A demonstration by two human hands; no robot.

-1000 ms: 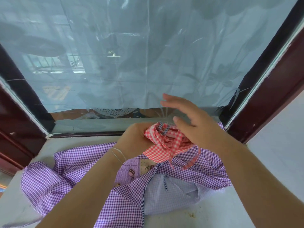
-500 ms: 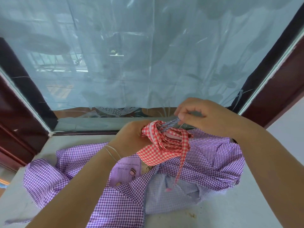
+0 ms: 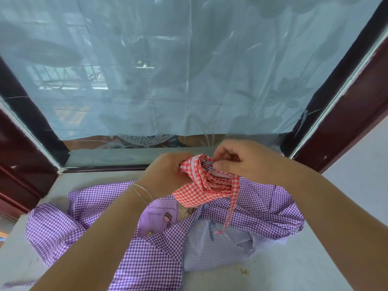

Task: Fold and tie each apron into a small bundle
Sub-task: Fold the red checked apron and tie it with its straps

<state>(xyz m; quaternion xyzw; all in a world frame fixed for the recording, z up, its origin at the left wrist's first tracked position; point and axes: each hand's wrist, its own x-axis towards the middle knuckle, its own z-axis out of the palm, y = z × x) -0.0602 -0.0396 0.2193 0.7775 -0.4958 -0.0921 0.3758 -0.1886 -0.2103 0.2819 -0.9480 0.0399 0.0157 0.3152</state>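
Observation:
A red-and-white checked apron (image 3: 201, 185) is folded into a small bundle and held above the sill. My left hand (image 3: 168, 175) grips its left side. My right hand (image 3: 241, 160) pinches a dark striped tie (image 3: 207, 164) at the top of the bundle, fingers curled. One red checked strap (image 3: 231, 206) hangs down from the bundle. Below, a purple checked apron (image 3: 147, 259) lies spread and crumpled, its printed pocket (image 3: 161, 217) facing up.
The aprons lie on a pale stone window sill (image 3: 294, 269). Behind stands a window covered with translucent plastic sheet (image 3: 189, 70), framed in dark red wood (image 3: 346, 122). A white wall (image 3: 367, 164) lies to the right.
My right hand came from open above the bundle, took the striped tie and now pinches it low against the bundle's top. The red strap hangs lower over the purple apron.

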